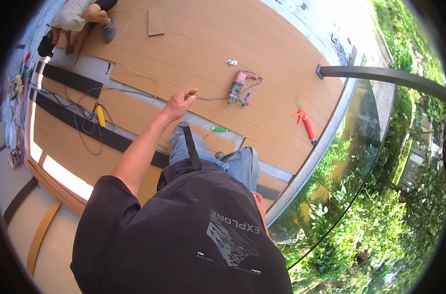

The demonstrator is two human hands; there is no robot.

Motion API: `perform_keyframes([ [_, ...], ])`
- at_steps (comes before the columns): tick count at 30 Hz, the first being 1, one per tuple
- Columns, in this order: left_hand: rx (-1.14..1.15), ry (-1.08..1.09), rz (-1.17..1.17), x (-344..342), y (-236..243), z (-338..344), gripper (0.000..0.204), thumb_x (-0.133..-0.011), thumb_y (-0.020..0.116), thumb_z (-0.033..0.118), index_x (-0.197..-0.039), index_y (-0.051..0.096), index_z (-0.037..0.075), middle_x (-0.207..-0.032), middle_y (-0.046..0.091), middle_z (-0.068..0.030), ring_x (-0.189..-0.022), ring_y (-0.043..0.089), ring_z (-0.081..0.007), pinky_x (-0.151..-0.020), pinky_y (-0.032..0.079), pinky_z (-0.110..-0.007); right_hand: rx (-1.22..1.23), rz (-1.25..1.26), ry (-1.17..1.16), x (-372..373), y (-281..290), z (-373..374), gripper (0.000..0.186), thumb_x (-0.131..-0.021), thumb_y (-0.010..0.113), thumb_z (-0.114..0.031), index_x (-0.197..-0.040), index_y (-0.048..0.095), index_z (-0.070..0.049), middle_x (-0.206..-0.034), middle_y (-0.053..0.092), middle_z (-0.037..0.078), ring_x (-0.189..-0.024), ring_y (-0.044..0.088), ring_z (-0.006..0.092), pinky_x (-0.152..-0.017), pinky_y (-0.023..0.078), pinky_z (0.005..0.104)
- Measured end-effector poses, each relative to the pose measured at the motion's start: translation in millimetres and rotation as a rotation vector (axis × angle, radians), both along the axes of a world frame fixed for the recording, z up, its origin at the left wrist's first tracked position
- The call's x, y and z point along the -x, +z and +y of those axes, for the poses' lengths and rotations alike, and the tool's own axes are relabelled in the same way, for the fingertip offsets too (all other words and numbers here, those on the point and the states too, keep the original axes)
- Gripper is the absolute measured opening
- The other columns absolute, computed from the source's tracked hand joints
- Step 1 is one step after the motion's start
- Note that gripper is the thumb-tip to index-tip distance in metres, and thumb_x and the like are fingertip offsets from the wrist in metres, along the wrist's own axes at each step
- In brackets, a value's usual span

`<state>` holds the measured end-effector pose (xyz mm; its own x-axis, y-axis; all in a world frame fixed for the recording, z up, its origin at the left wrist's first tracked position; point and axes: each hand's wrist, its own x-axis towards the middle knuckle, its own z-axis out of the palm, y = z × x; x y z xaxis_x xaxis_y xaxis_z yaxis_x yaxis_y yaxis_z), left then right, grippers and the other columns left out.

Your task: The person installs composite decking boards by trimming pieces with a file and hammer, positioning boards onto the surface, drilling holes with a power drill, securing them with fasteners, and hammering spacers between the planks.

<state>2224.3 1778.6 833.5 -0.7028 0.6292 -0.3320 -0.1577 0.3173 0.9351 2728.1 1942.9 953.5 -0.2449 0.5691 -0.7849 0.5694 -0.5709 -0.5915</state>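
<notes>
My left hand (180, 104) reaches forward over the brown boards, its fingers closed in a pinch. A dark power cord (211, 99) comes out at the fingertips and runs to a red and grey power drill (238, 86) with a blue side handle, which lies on the boards. The cord's other part passes behind my hand to the left. My right hand (260, 200) is low beside my right thigh, its fingers mostly hidden by my body. A small green and yellow tool (219, 129) lies just ahead of my knees.
A red caulking gun (306, 126) lies near the right edge, beside a metal post (330, 72). Tangled cables and a yellow object (101, 116) are at left. Another person (78, 22) crouches far left. Gaps between the boards (193, 44) show grey floor. Greenery stands beyond the edge.
</notes>
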Motion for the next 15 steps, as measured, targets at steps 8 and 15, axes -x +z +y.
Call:
perform_keyframes([
  [8, 0.103, 0.65, -0.082, -44, -83, 37, 0.029, -0.104, 0.059, 0.016, -0.13, 0.064, 0.004, -0.115, 0.073, -0.009, -0.107, 0.068, -0.0178, -0.096, 0.054, -0.031, 0.173, -0.154, 0.602, 140, -72, 291, 0.024, -0.103, 0.064, -0.021, -0.118, 0.07, -0.002, -0.092, 0.068, -0.002, -0.079, 0.057, 0.0043, -0.072, 0.046, 0.0206],
  [15, 0.974, 1.493, -0.563, -505, -204, 53, 0.027, -0.096, 0.063, 0.023, -0.106, 0.074, 0.001, -0.097, 0.075, -0.0132, -0.08, 0.07, -0.022, -0.072, 0.056, -0.036, -0.099, -0.315, 1.711, 279, -295, 575, 0.029, -0.099, 0.058, -0.025, -0.116, 0.068, -0.004, -0.069, 0.058, 0.002, -0.054, 0.054, 0.0113, -0.049, 0.045, 0.0295],
])
